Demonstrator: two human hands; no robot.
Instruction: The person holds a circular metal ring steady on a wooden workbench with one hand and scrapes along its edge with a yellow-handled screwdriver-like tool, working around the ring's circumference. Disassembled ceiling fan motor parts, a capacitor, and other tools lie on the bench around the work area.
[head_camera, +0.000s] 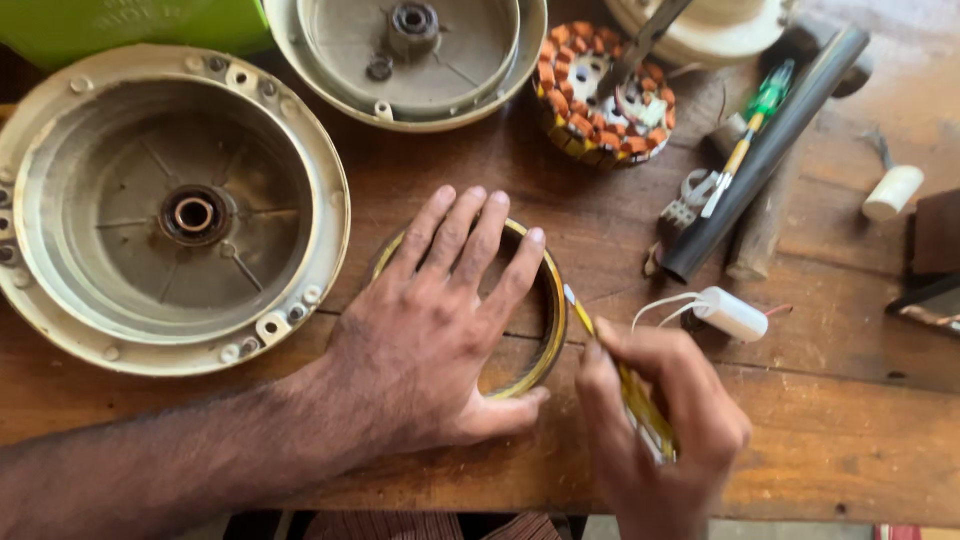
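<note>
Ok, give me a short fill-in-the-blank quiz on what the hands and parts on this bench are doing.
1. The left hand lies flat on a yellow ____.
2. The right hand holds a yellow ____ against the ring.
3. The bench is made of ____.
4. The coil pack has ____-coloured windings.

Missing words: ring; strip; wood; copper

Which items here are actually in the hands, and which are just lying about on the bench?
In use:
left hand pressing the yellow-edged metal ring
right hand holding a yellow-handled tool

Lying about:
large cream round metal housing
copper-wound stator
small white cylindrical capacitor
black tube
</note>
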